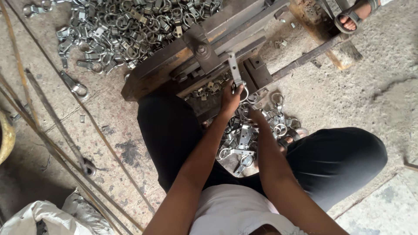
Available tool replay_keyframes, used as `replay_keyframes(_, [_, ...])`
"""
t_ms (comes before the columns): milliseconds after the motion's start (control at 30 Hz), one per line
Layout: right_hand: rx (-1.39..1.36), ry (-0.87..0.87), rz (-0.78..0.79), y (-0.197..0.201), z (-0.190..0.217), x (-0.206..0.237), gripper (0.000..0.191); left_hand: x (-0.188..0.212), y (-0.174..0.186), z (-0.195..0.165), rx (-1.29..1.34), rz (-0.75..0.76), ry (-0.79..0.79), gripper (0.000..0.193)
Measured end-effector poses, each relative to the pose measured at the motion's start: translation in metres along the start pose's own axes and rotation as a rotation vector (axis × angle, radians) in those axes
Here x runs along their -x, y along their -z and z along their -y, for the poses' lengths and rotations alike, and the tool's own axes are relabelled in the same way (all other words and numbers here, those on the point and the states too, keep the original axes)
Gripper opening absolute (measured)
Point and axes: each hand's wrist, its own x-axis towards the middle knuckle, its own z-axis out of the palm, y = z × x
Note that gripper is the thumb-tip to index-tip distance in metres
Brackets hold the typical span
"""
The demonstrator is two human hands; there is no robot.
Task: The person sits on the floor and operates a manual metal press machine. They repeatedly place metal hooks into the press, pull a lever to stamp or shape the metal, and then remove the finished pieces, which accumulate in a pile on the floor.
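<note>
My left hand [229,96] grips a flat grey metal strap with a ring end [235,73] and holds it upright against the rusty steel press block [174,61] in front of me. My right hand [256,116] reaches down into the pile of similar ring straps [244,139] lying between my black-trousered legs; its fingers are half hidden among the pieces, so whether it holds one is unclear. A large heap of the same metal pieces [126,26] lies beyond the block at the top left.
Long thin steel rods [56,130] run diagonally across the concrete floor on the left. A white sack [48,219] sits bottom left, and a yellow vessel's rim [5,137] is at the left edge. Another person's sandalled foot [353,16] rests at the top right.
</note>
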Motion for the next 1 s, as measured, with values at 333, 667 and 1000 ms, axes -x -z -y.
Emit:
replay_keyframes(333, [0.147, -0.233, -0.272, 0.031, -0.049, 0.017, 0.086, -0.023, -0.024, -0.015, 0.209, -0.001, 0.1, 0.044])
replay_keyframes(667, [-0.126, -0.163, -0.511, -0.004, -0.046, 0.015, 0.122, -0.034, -0.018, -0.019, 0.452, -0.087, 0.172, 0.062])
replay_keyframes(1000, [-0.215, -0.151, -0.477, 0.002, -0.036, 0.009, 0.107, -0.034, -0.003, -0.016, 0.428, -0.171, 0.184, 0.081])
